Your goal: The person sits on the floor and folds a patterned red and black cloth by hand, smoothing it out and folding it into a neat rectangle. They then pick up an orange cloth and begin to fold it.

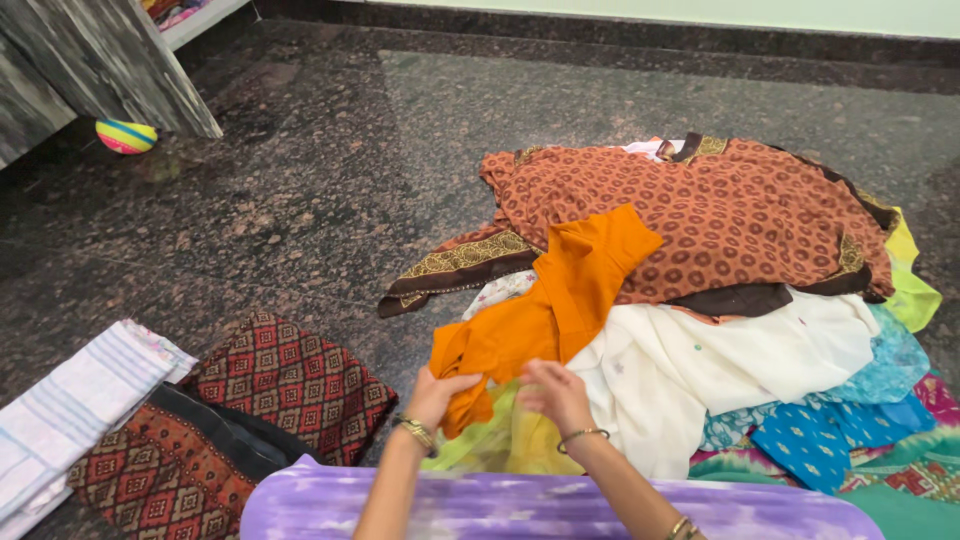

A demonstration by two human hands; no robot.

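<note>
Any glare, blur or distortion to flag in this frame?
Head view: soft window glare on the dark stone floor; both hands, left hand and right hand, slightly motion-blurred on the orange garment; clothes pile sharp; wide-angle bending at edges.

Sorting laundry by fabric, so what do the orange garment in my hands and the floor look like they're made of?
Orange garment: matte woven cloth, likely cotton; it creases softly, without sheen. Both the left hand and right hand grip its lower end. Floor: polished speckled stone, probably granite; it shows faint reflections.
</note>
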